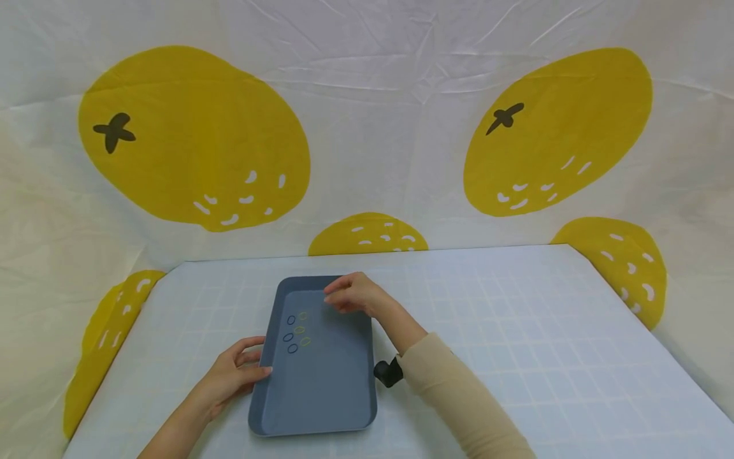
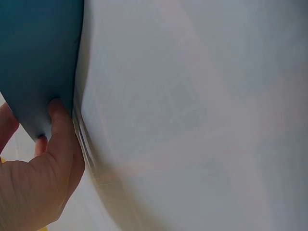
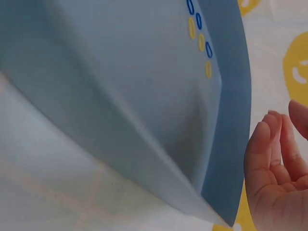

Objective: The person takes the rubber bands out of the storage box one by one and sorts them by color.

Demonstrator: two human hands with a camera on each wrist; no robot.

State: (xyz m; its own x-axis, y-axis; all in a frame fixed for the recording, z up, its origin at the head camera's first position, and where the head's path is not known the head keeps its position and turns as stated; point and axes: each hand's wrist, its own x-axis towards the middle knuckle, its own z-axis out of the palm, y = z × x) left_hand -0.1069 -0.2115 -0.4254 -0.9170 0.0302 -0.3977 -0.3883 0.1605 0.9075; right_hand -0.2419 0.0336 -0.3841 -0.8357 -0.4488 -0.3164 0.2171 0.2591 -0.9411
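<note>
A blue-grey rectangular tray (image 1: 321,389) stands on the table, its long side running away from me. My left hand (image 1: 232,376) grips its left edge, thumb over the rim; the left wrist view also shows this hand (image 2: 48,163) at the tray's side (image 2: 38,57). On the tray's left half lie three dark blue rings (image 1: 288,337) and three yellow rings (image 1: 299,330), small and thin, grouped close together. Over the tray's far right part hovers my right hand (image 1: 355,293). Its fingers are loosely bent, and the right wrist view shows the thumb apart from the fingertips (image 3: 262,132), nothing between them.
A pale table (image 1: 516,357) with a light checked cloth carries the tray. White fabric with large yellow fruit prints (image 1: 195,140) hangs behind and at the sides. A small black object (image 1: 388,373) shows beside the right sleeve (image 1: 459,389), near the tray's right edge.
</note>
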